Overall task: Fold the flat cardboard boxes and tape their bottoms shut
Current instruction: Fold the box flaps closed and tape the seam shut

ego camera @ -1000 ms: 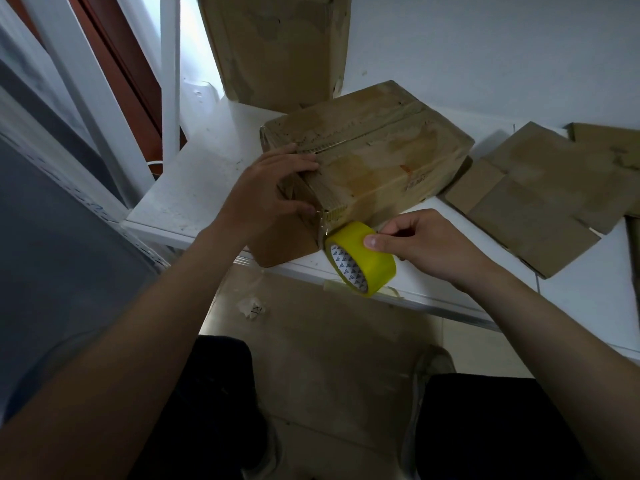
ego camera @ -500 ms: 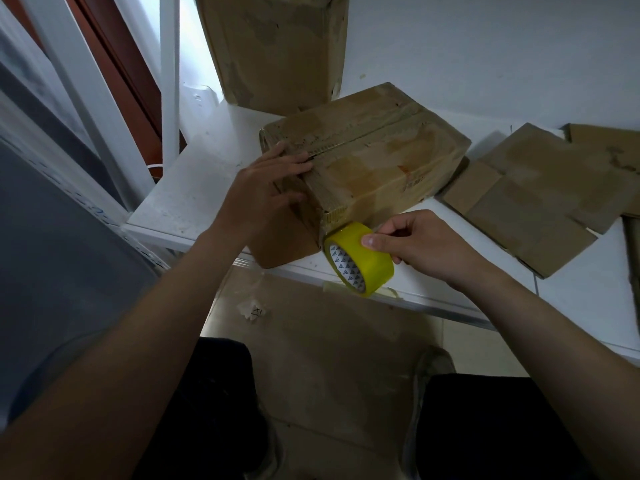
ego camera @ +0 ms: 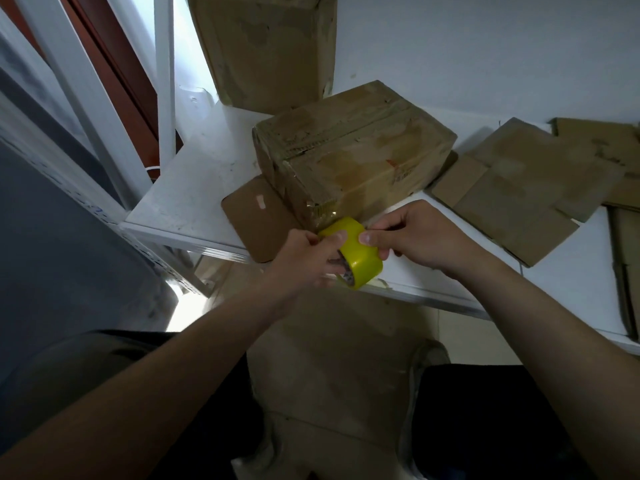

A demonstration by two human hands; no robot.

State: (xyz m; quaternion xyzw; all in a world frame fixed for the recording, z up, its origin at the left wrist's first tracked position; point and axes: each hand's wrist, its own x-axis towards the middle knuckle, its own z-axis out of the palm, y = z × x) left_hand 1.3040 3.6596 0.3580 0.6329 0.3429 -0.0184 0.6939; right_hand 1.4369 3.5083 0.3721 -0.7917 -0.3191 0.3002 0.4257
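A folded brown cardboard box [ego camera: 353, 157] lies on the white table [ego camera: 194, 188], its taped seam running across the top and down the near corner. One flap [ego camera: 256, 223] lies flat at its near left side. A yellow tape roll [ego camera: 358, 256] hangs at the table's front edge, just below the box's near corner. My left hand [ego camera: 308, 258] grips the roll from the left, fingers through its core. From the right, my right hand [ego camera: 415, 233] pinches the roll's outer band.
An upright cardboard box [ego camera: 266, 50] stands at the back against the wall. Flat cardboard blanks [ego camera: 526, 188] lie on the table to the right. Another cardboard sheet [ego camera: 339, 368] lies on the floor between my knees. White frame posts [ego camera: 164, 74] rise at the left.
My left hand has left the box's near end and come down onto the tape roll. The side flap it covered now shows. The roll has dropped slightly toward the table edge.
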